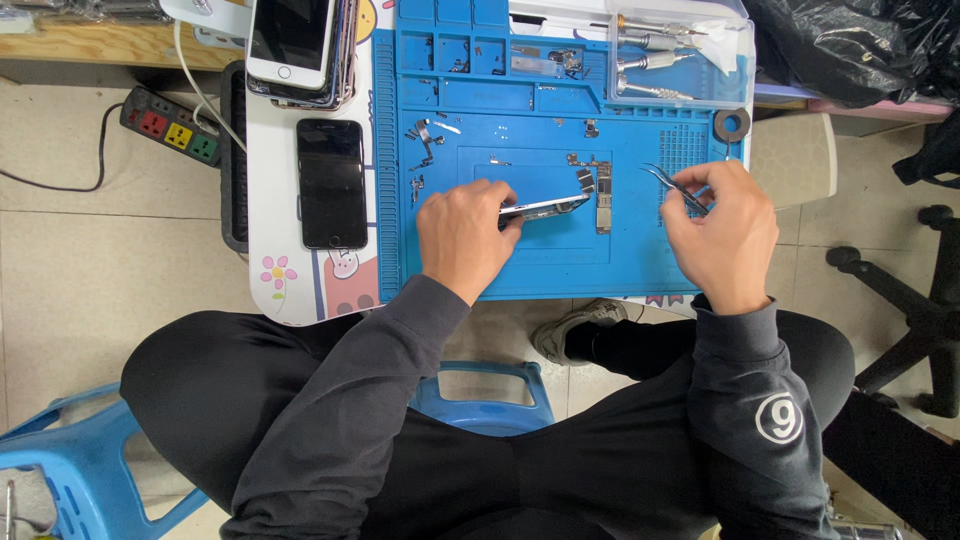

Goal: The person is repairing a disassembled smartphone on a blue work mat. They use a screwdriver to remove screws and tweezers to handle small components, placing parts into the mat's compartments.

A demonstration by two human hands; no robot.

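Note:
My left hand [462, 237] grips an opened phone body [545, 208], tilted on its edge over the blue repair mat [640, 270]. My right hand [722, 232] holds metal tweezers [672, 184], their tips pointing up and left, apart from the phone. A narrow circuit board [603, 203] lies flat on the mat between the two hands. Small metal brackets and screws [423, 140] are scattered on the mat's upper left.
A black phone [332, 183] lies face up on the white table left of the mat, below a stack of phones [298, 45]. A clear tray of screwdrivers [660, 55], a tape roll [732, 125], a power strip [170, 127] and blue stools [75, 455] surround me.

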